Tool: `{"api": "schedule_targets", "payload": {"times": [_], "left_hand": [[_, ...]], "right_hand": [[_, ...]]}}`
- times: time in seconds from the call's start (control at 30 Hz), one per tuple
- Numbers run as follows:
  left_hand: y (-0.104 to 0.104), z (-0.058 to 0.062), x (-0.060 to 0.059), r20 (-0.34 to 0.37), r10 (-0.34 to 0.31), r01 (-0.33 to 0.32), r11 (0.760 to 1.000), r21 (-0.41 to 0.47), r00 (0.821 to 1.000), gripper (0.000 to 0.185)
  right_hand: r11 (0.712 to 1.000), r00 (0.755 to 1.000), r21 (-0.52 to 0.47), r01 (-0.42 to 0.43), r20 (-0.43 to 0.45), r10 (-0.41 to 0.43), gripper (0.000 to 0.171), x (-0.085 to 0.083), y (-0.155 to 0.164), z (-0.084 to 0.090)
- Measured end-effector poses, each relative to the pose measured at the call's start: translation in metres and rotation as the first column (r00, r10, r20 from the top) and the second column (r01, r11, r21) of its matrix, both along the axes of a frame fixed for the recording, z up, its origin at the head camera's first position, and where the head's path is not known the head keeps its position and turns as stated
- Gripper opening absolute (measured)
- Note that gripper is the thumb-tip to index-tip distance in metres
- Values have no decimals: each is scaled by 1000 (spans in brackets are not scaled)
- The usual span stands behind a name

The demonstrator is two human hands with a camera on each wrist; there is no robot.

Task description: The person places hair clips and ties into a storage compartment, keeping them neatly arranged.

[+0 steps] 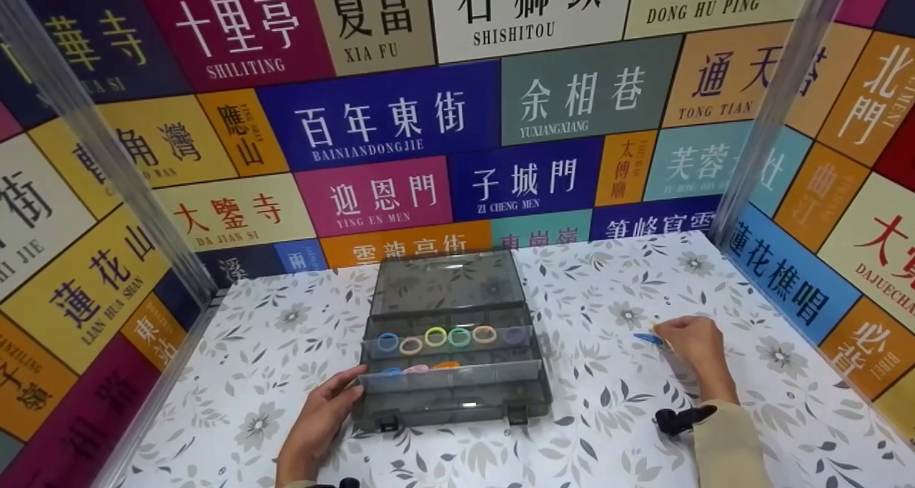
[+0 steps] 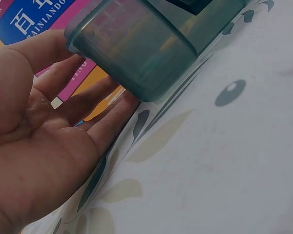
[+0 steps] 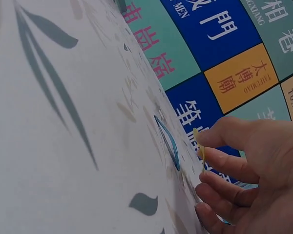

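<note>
Tabletop [image 1: 615, 288]: white covering printed with grey-green leaves and pale grey flowers. Storage box [image 1: 452, 345], centre of the head view: smoky grey translucent plastic, darker latches along its lower edge. Rings in the box [image 1: 436, 336]: blue, cream, yellow-green, green, yellow and pale violet in one row; blue, pink and orange pieces in the row below. Blue ring [image 1: 648, 338] on the tabletop, right of centre. Yellow ring [image 3: 200, 146], right wrist view. Wall panels [image 1: 400, 116], upper frame: blocks of navy, magenta, teal, orange, mustard and cream with white, red or dark lettering. Sleeve [image 1: 729, 445], lower right: beige.
</note>
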State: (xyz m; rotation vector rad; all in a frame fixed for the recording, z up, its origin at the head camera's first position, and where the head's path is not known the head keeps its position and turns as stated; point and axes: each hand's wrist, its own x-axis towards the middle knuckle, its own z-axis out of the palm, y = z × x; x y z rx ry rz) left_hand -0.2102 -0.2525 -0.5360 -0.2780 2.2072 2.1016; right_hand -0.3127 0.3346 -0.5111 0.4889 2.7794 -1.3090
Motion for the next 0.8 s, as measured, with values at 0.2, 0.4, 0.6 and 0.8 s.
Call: {"api": "schedule_targets", "payload": {"times": [0.2, 0.4, 0.6, 0.8], "left_hand": [[-1, -1, 0, -1, -30, 30, 999, 35, 1000, 46], [-1, -2, -1, -3, -30, 30, 999, 38, 1000, 46], [-3, -2, -2, -6, -25, 25, 999, 32, 1000, 46], [-3, -2, -2, -6, -25, 25, 999, 31, 1000, 47]], "right_hand": [[999, 998, -5, -39, -51, 39, 45, 0, -11, 11], [993, 988, 47, -107, -110, 111, 39, -2, -27, 27], [984, 958, 86, -155, -230, 171, 31, -2, -44, 40], [975, 937, 85, -203, -273, 219, 29, 2, -61, 46]]}}
